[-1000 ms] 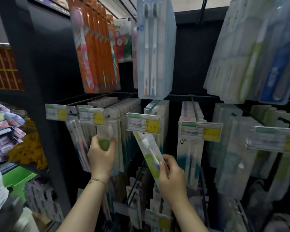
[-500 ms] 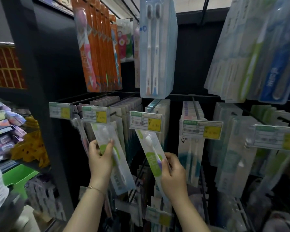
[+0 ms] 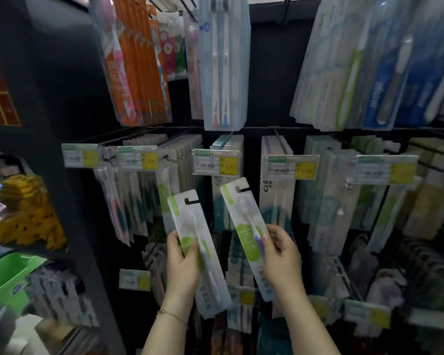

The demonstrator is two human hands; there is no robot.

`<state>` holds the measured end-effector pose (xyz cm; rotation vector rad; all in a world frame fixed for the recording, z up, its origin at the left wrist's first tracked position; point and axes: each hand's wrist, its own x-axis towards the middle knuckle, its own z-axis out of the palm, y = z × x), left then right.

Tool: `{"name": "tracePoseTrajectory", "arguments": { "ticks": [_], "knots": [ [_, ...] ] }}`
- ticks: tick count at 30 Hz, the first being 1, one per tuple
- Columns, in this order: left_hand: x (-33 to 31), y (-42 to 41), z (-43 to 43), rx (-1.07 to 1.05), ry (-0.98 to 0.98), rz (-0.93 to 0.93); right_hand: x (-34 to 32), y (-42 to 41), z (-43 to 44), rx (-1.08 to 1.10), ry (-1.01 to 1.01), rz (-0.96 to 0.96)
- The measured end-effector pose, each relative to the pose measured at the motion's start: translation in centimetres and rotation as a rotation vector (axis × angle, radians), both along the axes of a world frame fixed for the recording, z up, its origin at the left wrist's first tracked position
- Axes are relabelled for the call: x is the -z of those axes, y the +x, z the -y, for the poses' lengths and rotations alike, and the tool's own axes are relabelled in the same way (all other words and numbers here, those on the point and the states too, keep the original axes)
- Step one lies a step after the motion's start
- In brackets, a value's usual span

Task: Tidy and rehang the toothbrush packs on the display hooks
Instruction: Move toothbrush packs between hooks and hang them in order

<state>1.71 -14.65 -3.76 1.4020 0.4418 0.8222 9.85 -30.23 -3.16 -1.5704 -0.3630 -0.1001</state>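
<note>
Holding one pack each, the two grips sit side by side low before the display. The left grip point(image 3: 183, 262) is clamped on the left pack point(image 3: 187, 216), fingers point(image 3: 191, 252) curled round its lower middle beside the green patch. From this grip the pack rises and leans to the left, its hook slot at the top hanging on nothing, while its lower end runs down past the right of the wrist. A thin bracelet point(image 3: 171, 313) circles that wrist, below the grip. Just to the right, the right grip point(image 3: 280, 260) is clamped on the right pack point(image 3: 244, 216), fingers point(image 3: 267, 242) pinching its right edge by the purple handle. This pack also rises up and to the left of its grip, slot free, and stands apart from the left pack. Above the gap between the grips hangs a price tag point(image 3: 215, 162), and rows of packs on hooks point(image 3: 280, 139) hang behind and above both grips. Higher still, orange packs point(image 3: 136, 60) hang up and left of the left grip, and a twin pack point(image 3: 223, 60) hangs high above the right pack. Well off to the left of the left grip sits a green bin point(image 3: 8, 272); much there is blurred.
</note>
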Motion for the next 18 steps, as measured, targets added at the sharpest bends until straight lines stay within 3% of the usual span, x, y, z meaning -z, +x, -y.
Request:
{"name": "tracePoseTrajectory", "arguments": {
  "ticks": [11, 18],
  "knots": [
    [0.6, 1.1, 5.7, 0.078, -0.043, 0.068, 0.1, -0.3, 7.3, 0.083, 0.188, 0.032],
    [0.3, 4.1, 11.9, 0.092, -0.079, 0.105, -0.3, 3.4, 15.3, 0.206, 0.202, 0.059]
  ]
}}
